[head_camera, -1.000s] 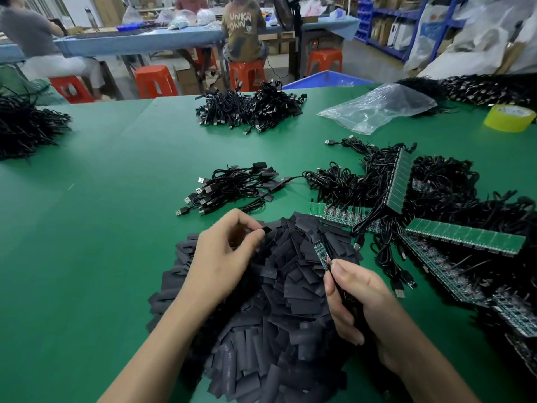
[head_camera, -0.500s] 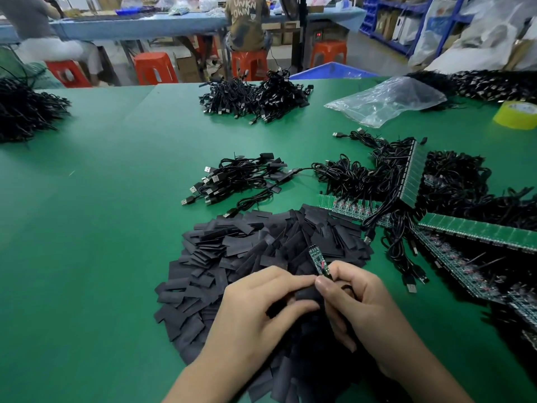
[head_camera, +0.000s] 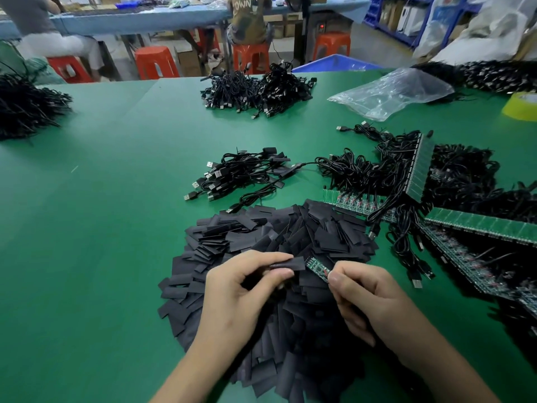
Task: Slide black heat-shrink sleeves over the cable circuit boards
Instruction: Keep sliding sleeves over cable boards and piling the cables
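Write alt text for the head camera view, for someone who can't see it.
Over a pile of black sleeves on a green table, the left hand pinches one heat-shrink sleeve, its end meeting the tip of a green circuit board pinched by the right hand. Bundled black USB cables lie beyond.

bright, even light flooding green table (head_camera: 101,228) from above, spreading smoothly. soft shadows sitting under left hand (head_camera: 232,298) and right hand (head_camera: 372,301), darkening near part of sleeve pile (head_camera: 276,237). black sleeves swallowing detail, reading flat. plastic bag (head_camera: 389,91) catching pale glare. wide-angle lens bending table edge, bowing far bench (head_camera: 139,20). orange stools (head_camera: 155,62) showing slightly soft. corners smearing, cable heap (head_camera: 26,106) at left edge blurring. yellow tape roll (head_camera: 521,107) at right edge stretching. centre reading sharp.
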